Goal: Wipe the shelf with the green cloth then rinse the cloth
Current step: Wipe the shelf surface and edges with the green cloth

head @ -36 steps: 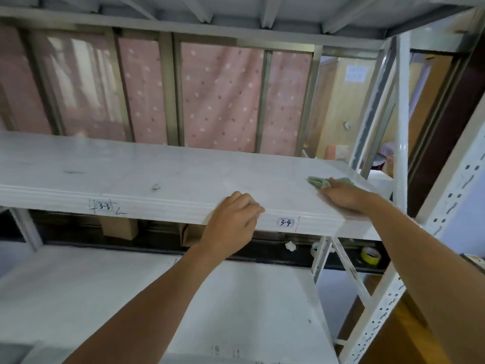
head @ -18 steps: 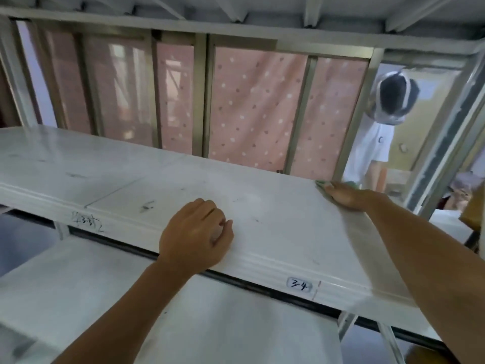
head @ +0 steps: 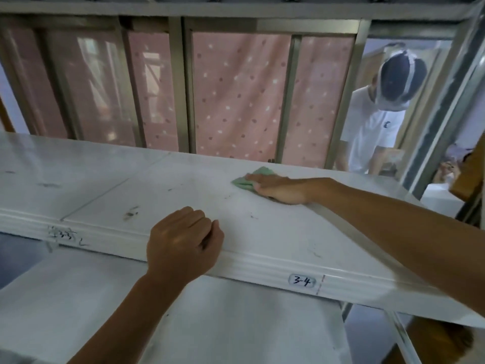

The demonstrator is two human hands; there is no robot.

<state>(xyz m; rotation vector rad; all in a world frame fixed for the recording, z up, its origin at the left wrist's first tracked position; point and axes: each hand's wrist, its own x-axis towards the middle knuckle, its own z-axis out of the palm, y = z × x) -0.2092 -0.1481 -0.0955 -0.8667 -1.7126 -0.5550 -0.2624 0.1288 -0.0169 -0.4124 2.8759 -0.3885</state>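
The cloth lies far back on the shelf, its free end pointing to 9 o'clock. The right hand presses it, fingers straight — the left hand, curled and empty, rests on the front edge.

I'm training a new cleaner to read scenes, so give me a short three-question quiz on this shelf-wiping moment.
1. True or false: the left hand grips the green cloth.
2. The handwritten label on the front edge of the shelf, right of the left hand, reads: A) 3-4 B) 5-1 C) 2-7.
3. Fill in: the cloth lies nearer the shelf's ____ edge.

Key:
1. False: the right hand presses the cloth flat, and the left hand rests curled on the shelf, holding nothing.
2. A.
3. Back.
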